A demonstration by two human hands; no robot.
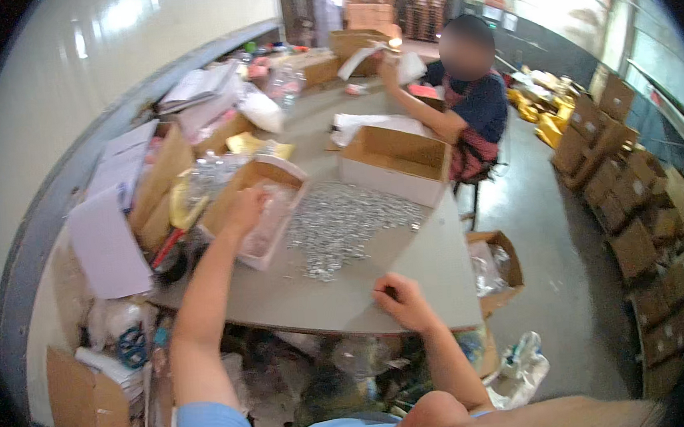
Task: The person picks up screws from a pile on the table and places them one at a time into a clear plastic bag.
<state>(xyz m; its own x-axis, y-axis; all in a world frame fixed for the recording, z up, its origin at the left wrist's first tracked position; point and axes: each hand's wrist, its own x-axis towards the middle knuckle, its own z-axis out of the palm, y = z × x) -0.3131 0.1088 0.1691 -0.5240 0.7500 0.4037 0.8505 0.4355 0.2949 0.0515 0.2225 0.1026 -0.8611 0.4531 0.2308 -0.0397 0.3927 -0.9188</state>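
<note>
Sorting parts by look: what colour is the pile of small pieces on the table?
Shiny silver-grey pile of small pieces, seen in the head view.

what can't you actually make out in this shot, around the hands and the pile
- Head view: the small silvery pieces on the table are too small to identify.
- Whether the right hand pinches a piece: fingers curl over it.
- What the left hand touches inside the open box: a clear bag and glare blur it.
- Under the table: dark clutter.

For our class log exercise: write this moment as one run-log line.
left hand: in cardboard box | right hand: on table edge | metal parts pile: between
</note>
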